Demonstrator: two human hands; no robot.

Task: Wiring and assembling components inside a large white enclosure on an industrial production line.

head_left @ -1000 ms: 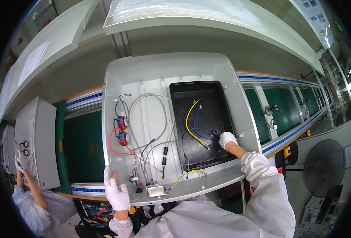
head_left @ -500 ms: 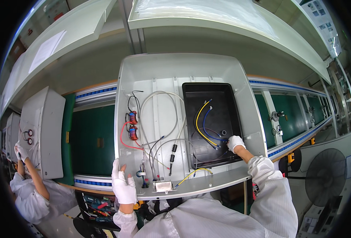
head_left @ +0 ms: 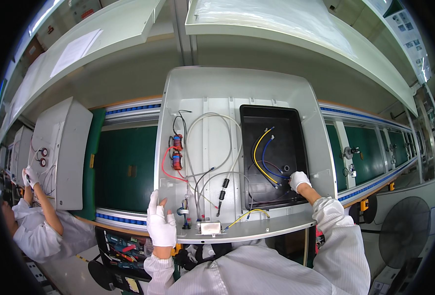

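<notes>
Before me stands a large open grey metal box with a black tray inside its right half. My right hand, white-gloved, is at the tray's right side with fingers closed. The end of a blue cable meets its fingertips; whether they hold the cable or the tray wall is hidden. A yellow cable lies beside the blue one. My left hand, also gloved, rests against the box's front left corner, fingers apart. Near it lie red-and-blue wound coils, a grey cable loop and a silver rectangular part.
The box stands on a conveyor with a green bed and roller rails. At the left a co-worker's gloved hands work at another grey box. Shelves overhang the back. A tool case lies below; a fan stands right.
My view has shifted, so the box and both hands appear farther right. My left hand stays at the box corner and my right hand stays at the tray's right side.
</notes>
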